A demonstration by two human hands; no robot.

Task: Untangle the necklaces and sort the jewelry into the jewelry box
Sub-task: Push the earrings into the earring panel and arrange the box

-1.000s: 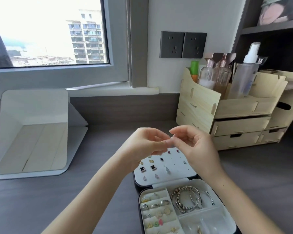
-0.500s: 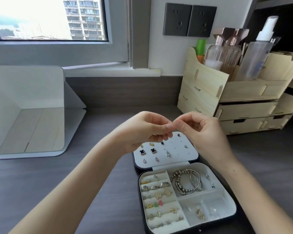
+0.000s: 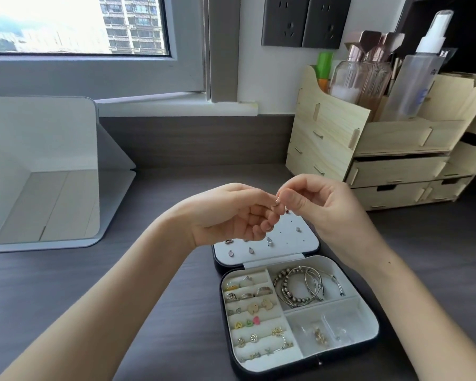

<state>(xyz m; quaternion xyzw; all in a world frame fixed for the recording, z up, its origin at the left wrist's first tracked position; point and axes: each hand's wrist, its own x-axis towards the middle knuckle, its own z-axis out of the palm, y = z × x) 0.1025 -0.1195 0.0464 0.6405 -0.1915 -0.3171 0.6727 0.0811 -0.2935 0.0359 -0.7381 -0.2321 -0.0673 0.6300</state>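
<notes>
Pinching a small metal piece between them, the left hand and right hand meet in the air above the open jewelry box. The fingers of both hands are curled, and their tips close on the piece from either side. It is too tiny to tell whether it is a stud, a clasp or a link. The box lies on the dark grey, wood-grained tabletop, directly below and just in front of the hands.

The likely risk is a slip. The piece looks smooth and hard and is held only at the fingertips, so a small twist or pull could drop it. It might fall among the studs on the lid panel or bounce onto the tabletop, where it would be hard to find.

The box has a dark outer shell and a pale, soft-looking lining. Padded rolls on the left hold rings and small charm studs, some gold, some pink and green. A square compartment holds thin round metal bangles and a beaded bracelet. Behind the box, to the right, stands a pale wooden organizer with flat drawers, holding clear bottles.
</notes>
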